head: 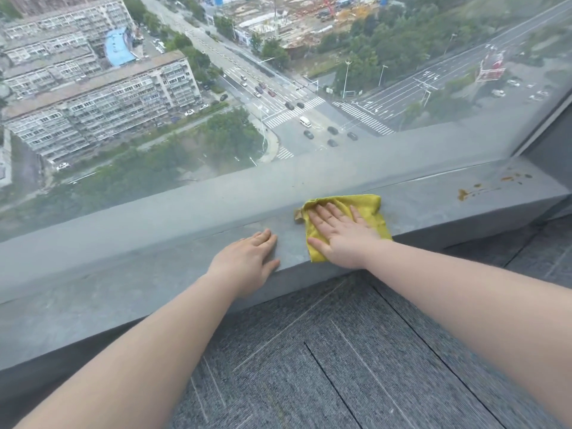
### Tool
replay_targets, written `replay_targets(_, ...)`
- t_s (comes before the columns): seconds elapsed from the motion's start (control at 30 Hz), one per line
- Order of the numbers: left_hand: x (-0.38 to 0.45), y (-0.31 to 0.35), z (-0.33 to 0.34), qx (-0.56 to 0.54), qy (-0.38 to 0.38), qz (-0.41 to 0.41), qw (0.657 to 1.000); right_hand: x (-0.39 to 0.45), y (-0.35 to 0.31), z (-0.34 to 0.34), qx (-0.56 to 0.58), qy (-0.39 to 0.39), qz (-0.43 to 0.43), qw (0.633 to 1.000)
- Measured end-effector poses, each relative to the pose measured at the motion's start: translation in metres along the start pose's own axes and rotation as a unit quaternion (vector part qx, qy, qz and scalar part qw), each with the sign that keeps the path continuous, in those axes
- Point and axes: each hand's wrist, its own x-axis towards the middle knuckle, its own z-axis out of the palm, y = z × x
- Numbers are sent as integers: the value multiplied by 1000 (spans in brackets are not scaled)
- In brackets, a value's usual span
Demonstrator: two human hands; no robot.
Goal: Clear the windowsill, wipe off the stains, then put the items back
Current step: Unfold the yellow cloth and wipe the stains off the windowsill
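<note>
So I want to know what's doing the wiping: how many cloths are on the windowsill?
1. A yellow cloth lies flat on the windowsill under the right hand, left of the brown stains. The left hand rests bare on the sill. No other cloth shows.

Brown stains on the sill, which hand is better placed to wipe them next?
Right. The right hand already presses flat on the yellow cloth, and the stains lie further to its right. The left hand rests bare on the sill, farther away.

cloth (368, 209) on windowsill (154, 274), stains (483, 188) right of it, window (216, 88) behind
</note>
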Motion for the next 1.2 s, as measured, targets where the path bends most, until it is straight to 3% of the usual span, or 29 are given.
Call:
replay_targets(0.1,-1,2,-6,22,15,10,1000,3,-39,3,-6,-8,-95,995)
replay_targets(0.2,-1,4,-5,29,18,9,999,2,-26,4,-21,13,-113,993)
replay_targets(0.4,0,1,-2,28,15,8,999,-13,66,-2,-24,19,45,998)
replay_targets(0.57,1,-2,4,29,21,8,999,-7,51,2,7,17,100,995)
replay_targets(0.8,3,3,4,74,15,-4,997,-8,-16,7,14,14,-45,999)
replay_targets(0.97,13,28,-11,85,37,-7,996,-12,32,6,5,45,-37,998)
replay_targets(1.2,85,101,-31,56,48,37,997,-27,148,5,23,57,98,993)
